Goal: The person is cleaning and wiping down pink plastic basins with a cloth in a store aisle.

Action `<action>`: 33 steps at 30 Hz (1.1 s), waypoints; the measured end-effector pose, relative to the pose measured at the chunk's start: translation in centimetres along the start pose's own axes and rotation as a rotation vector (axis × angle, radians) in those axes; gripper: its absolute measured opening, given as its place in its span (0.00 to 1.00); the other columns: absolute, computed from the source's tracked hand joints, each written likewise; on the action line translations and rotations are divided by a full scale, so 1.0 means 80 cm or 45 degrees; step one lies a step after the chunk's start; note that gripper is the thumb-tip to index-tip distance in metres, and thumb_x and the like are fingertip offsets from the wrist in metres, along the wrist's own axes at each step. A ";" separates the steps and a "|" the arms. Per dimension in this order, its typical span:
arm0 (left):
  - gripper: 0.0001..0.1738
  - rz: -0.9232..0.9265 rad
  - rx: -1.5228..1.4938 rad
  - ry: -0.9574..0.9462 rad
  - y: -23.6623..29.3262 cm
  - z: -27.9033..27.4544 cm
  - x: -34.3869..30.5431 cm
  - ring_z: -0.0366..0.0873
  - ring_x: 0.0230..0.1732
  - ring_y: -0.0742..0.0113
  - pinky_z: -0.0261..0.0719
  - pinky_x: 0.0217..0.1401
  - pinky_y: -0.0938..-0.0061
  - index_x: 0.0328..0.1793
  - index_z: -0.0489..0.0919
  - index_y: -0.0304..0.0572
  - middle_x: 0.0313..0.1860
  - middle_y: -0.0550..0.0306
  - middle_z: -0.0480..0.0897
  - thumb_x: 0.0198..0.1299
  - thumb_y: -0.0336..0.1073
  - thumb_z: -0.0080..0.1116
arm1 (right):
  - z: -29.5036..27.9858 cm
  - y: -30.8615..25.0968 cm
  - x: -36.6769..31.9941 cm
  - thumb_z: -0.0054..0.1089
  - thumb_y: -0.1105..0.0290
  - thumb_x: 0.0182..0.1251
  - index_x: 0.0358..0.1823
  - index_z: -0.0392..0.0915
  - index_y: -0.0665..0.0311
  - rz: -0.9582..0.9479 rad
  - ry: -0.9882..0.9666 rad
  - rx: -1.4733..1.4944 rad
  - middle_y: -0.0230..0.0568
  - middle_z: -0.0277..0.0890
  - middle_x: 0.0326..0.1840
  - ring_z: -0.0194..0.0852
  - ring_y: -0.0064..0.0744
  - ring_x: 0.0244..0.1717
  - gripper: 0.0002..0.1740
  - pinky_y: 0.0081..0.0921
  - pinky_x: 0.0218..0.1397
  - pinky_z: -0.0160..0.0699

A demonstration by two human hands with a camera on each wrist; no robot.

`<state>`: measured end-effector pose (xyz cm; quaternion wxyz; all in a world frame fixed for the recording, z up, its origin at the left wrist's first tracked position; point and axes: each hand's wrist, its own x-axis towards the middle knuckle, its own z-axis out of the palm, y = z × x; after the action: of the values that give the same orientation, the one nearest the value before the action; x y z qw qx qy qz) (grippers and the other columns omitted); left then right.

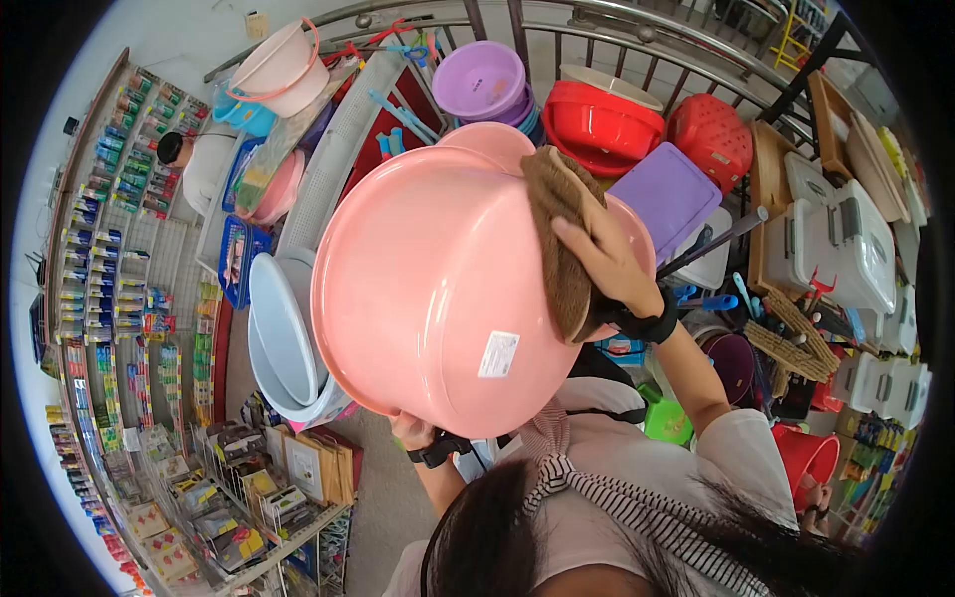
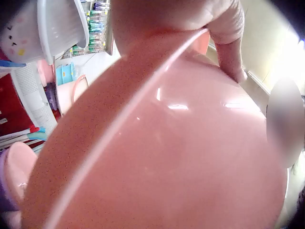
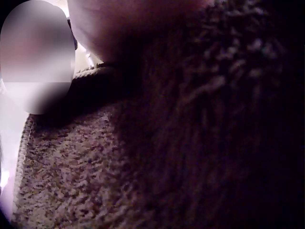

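Observation:
A large pink tub [image 1: 428, 269] with a white label [image 1: 498, 354] is held up in front of the person's chest. The left hand [image 1: 412, 430] grips its rim from below; in the left wrist view that hand [image 2: 190, 24] lies over the rim of the pink tub [image 2: 181, 152], thumb against the wall. On the tub's right side the right hand [image 1: 607, 254] presses a brown cloth [image 1: 559, 239], its fingers laid fairly straight over it. The brown cloth [image 3: 71, 167] fills most of the dark right wrist view, below part of the right hand [image 3: 124, 24].
Light blue tubs [image 1: 284, 338] stand left of the pink tub. Purple basins [image 1: 479, 80], red basins [image 1: 602, 124] and a purple lid [image 1: 665, 199] lie beyond it. Clear storage boxes [image 1: 841, 249] are stacked at right, and shelves of small goods [image 1: 129, 199] line the left.

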<state>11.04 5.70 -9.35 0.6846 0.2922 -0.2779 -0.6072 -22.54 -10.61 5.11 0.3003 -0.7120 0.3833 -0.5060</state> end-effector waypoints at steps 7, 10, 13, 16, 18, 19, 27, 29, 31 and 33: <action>0.45 0.176 0.244 0.186 -0.006 0.014 0.000 0.75 0.63 0.45 0.78 0.65 0.53 0.74 0.61 0.33 0.66 0.42 0.73 0.57 0.51 0.65 | 0.024 0.043 -0.034 0.46 0.66 0.78 0.75 0.58 0.67 0.505 0.147 0.555 0.44 0.63 0.74 0.58 0.34 0.74 0.28 0.28 0.76 0.54; 0.45 0.170 0.217 0.166 0.006 0.004 -0.003 0.75 0.63 0.46 0.78 0.64 0.52 0.74 0.61 0.33 0.66 0.43 0.73 0.58 0.52 0.66 | 0.029 0.034 -0.048 0.45 0.64 0.79 0.75 0.58 0.69 0.696 0.276 0.751 0.39 0.65 0.72 0.60 0.27 0.71 0.27 0.25 0.73 0.57; 0.43 0.236 0.138 0.285 0.012 0.011 0.004 0.74 0.64 0.46 0.78 0.64 0.51 0.74 0.61 0.34 0.68 0.43 0.72 0.59 0.51 0.65 | 0.051 0.037 -0.076 0.44 0.64 0.80 0.74 0.58 0.70 0.740 0.336 0.700 0.37 0.66 0.69 0.61 0.24 0.69 0.27 0.24 0.72 0.59; 0.48 0.198 -0.005 0.307 0.026 0.011 0.011 0.67 0.69 0.46 0.73 0.69 0.48 0.77 0.56 0.41 0.72 0.45 0.65 0.56 0.46 0.70 | 0.074 0.014 -0.085 0.45 0.68 0.79 0.75 0.56 0.71 0.677 0.374 0.748 0.39 0.63 0.72 0.58 0.25 0.71 0.28 0.24 0.73 0.55; 0.47 0.217 -0.020 0.315 0.023 0.024 0.016 0.66 0.70 0.47 0.70 0.71 0.48 0.77 0.57 0.42 0.72 0.47 0.65 0.57 0.47 0.69 | 0.089 0.009 -0.088 0.43 0.71 0.79 0.76 0.52 0.72 0.590 0.381 0.747 0.42 0.60 0.74 0.54 0.28 0.75 0.28 0.25 0.76 0.50; 0.46 0.238 -0.034 0.318 0.021 0.036 0.020 0.65 0.71 0.47 0.68 0.73 0.48 0.77 0.57 0.42 0.73 0.48 0.65 0.57 0.47 0.69 | 0.092 0.006 -0.086 0.43 0.71 0.79 0.76 0.52 0.72 0.591 0.380 0.748 0.42 0.60 0.74 0.54 0.28 0.75 0.28 0.25 0.76 0.50; 0.40 0.264 -0.051 0.403 0.004 0.092 0.039 0.65 0.70 0.52 0.64 0.74 0.49 0.76 0.59 0.44 0.72 0.52 0.67 0.62 0.43 0.66 | 0.124 -0.032 -0.117 0.52 0.67 0.73 0.77 0.44 0.77 0.741 -0.047 0.421 0.67 0.55 0.74 0.55 0.51 0.76 0.39 0.30 0.76 0.51; 0.41 0.290 -0.017 0.437 0.005 0.098 0.041 0.66 0.70 0.52 0.65 0.74 0.50 0.76 0.59 0.44 0.71 0.52 0.67 0.61 0.41 0.66 | 0.148 -0.032 -0.140 0.58 0.68 0.68 0.76 0.47 0.76 0.360 -0.024 0.173 0.68 0.58 0.70 0.54 0.64 0.73 0.42 0.44 0.75 0.53; 0.43 0.337 0.106 0.454 0.011 0.117 0.042 0.68 0.68 0.53 0.67 0.72 0.53 0.77 0.57 0.44 0.70 0.52 0.68 0.58 0.37 0.69 | 0.150 -0.032 -0.133 0.64 0.68 0.61 0.72 0.58 0.73 0.038 -0.012 -0.098 0.64 0.60 0.68 0.56 0.67 0.70 0.39 0.58 0.73 0.53; 0.41 0.328 0.169 0.418 0.006 0.112 0.039 0.69 0.68 0.54 0.69 0.71 0.55 0.76 0.59 0.42 0.70 0.51 0.69 0.59 0.34 0.67 | 0.147 -0.036 -0.125 0.65 0.68 0.57 0.66 0.67 0.67 -0.371 -0.109 -0.233 0.55 0.64 0.67 0.59 0.60 0.69 0.34 0.63 0.71 0.51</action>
<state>5.06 2.06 -2.87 0.7717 0.3937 -0.2372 -0.4395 -12.62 -0.12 -1.11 0.1738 -0.8052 0.3075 -0.4763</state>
